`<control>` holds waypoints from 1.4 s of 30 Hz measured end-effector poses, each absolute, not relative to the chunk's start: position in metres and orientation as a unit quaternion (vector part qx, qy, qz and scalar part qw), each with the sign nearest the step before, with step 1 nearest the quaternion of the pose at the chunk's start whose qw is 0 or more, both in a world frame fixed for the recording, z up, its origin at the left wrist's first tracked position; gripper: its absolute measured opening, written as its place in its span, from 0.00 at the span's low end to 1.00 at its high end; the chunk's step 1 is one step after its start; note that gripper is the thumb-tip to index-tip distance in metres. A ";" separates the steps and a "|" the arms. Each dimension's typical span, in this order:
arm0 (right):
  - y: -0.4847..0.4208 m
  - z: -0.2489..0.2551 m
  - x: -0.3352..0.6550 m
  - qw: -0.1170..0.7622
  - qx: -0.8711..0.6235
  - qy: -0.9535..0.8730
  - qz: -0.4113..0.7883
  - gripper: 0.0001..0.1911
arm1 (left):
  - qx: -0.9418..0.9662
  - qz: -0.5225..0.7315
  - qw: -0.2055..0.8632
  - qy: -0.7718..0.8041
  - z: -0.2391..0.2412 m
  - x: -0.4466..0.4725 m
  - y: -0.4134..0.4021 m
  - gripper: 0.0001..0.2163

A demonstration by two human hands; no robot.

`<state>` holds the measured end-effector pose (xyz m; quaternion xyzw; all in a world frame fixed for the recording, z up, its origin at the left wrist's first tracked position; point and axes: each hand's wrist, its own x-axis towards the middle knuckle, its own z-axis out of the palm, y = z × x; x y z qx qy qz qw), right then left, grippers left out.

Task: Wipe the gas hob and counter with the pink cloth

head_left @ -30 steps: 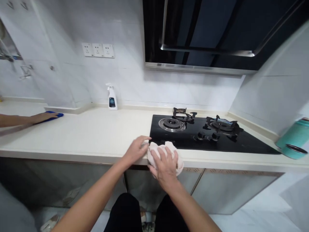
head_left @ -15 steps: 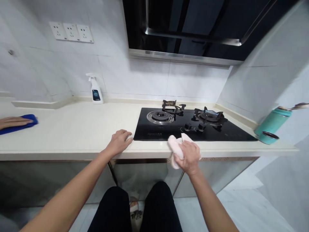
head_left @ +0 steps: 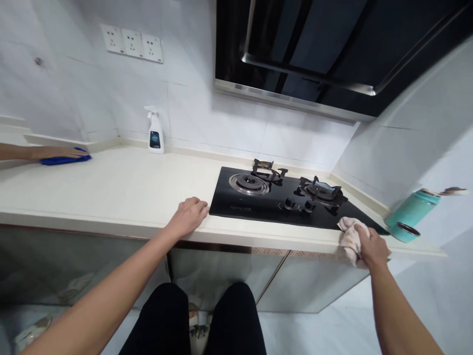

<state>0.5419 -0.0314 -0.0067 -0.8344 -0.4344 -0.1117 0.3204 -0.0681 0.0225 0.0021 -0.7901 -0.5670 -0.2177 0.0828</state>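
Two bare hands reach over the worktop, and only the right hand holds anything. Its fingers are closed around a crumpled pale pink cloth, which sits at the front edge of the worktop, touching the right end of a black gas hob. A fold of the cloth hangs down past that edge. The left hand rests empty on the front edge, its fingers relaxed and slightly curled, just beside the hob's front left corner.

The hob carries two burners with dark iron pot supports, and a row of control knobs sits near its front. Left of the hob, a white spray bottle stands against the tiled wall, below three white wall sockets. To the right, near the side wall, lies a teal flask with a dark-rimmed cup just beside it. A black range hood with steel trim hangs above the hob. At the far left of the worktop, another person's hand lies flat on a blue cloth, well apart from the two hands.
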 end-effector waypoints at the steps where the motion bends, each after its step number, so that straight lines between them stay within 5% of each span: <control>1: -0.027 0.002 0.530 0.307 -0.847 -0.419 -0.113 0.37 | -0.789 -0.221 0.084 -0.567 0.002 -0.067 0.022 0.19; 8: -0.011 0.027 0.337 0.219 -0.772 -0.587 -0.105 0.28 | -0.787 -0.238 0.078 -0.564 0.003 -0.064 0.016 0.19; 17: 0.023 0.037 0.117 0.208 -0.534 -0.816 -0.070 0.18 | -0.745 -0.346 -0.047 -0.568 0.006 -0.072 0.017 0.25; 21: 0.048 0.040 0.115 0.205 -0.507 -0.837 -0.029 0.15 | -0.729 -0.339 -0.078 -0.589 0.010 -0.071 0.015 0.26; 33: 0.085 0.044 0.212 0.172 -0.769 -0.615 -0.027 0.25 | -0.739 -0.318 -0.081 -0.588 0.011 -0.063 0.001 0.26; 42: 0.063 0.045 0.093 0.146 -0.615 -0.775 -0.018 0.24 | -0.682 -0.435 -0.080 -0.583 -0.004 -0.068 0.020 0.27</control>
